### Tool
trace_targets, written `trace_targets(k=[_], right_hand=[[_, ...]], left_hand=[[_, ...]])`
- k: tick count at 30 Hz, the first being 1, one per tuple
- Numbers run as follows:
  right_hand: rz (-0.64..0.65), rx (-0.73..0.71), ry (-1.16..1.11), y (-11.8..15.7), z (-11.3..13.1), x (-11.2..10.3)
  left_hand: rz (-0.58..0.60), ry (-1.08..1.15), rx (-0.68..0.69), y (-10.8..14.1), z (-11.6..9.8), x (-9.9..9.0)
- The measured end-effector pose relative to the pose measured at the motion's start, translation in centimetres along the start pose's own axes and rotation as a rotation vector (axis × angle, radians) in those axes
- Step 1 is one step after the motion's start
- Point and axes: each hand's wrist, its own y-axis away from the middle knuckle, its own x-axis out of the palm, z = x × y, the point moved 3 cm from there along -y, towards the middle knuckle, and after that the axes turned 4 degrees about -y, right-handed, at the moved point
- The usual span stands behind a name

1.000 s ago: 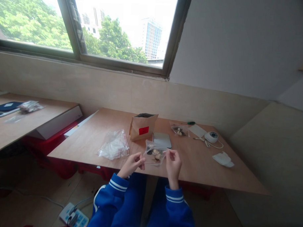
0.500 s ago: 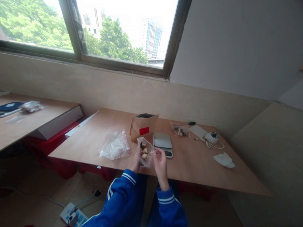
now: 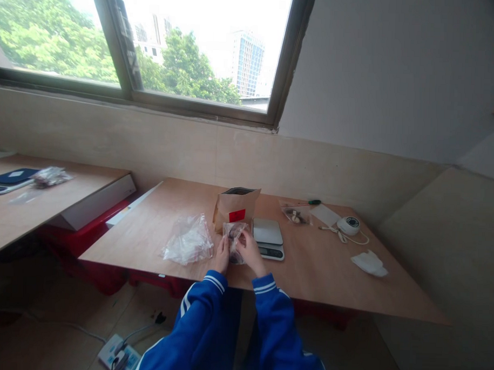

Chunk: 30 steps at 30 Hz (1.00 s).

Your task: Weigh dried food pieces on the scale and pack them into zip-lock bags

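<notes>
A small clear plastic bag [image 3: 235,256] is held up in front of the kraft paper pouch [image 3: 224,208], which stands open at the top and has a red label. My left hand [image 3: 222,255] grips the bag along its left side. My right hand [image 3: 249,251] is bent over the bag's right side, fingertips pinched at its face and covering most of the pale and dark pieces inside. Close to my right hand lies a kitchen scale [image 3: 268,232] with nothing on its plate. Left of my hands is a pile of clear plastic bags [image 3: 190,239].
Toward the table's [image 3: 132,232] right are a filled clear bag [image 3: 297,212], a green-handled tool [image 3: 314,202], a white dome camera [image 3: 348,225] with a cable, and a crumpled white sheet [image 3: 369,262]. A power strip [image 3: 118,354] lies on the floor.
My right hand has moved left from beside the scale onto the bag. The pale pieces in the bag, plainly visible before, are now mostly covered by my fingers.
</notes>
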Motion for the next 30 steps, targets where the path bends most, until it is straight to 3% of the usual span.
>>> trace_targets(k=[3, 6, 14, 30], right_hand=[[0.034, 0.01, -0.041, -0.3, -0.4, 0.3], [0.0, 0.066, -0.059, 0.2, -0.7, 0.2], [-0.07, 0.198, -0.211, 2.4, -0.8, -0.6], [-0.16, 0.231, -0.259, 3.5, 0.1, -1.0]], left_hand=[[-0.053, 0.0, 0.069, -0.3, 0.4, 0.0], [-0.028, 0.004, 0.121, -0.6, 0.7, 0.0], [0.044, -0.018, 0.09, -0.4, 0.8, 0.1], [-0.028, 0.018, 0.047, -0.2, 0.8, 0.0]])
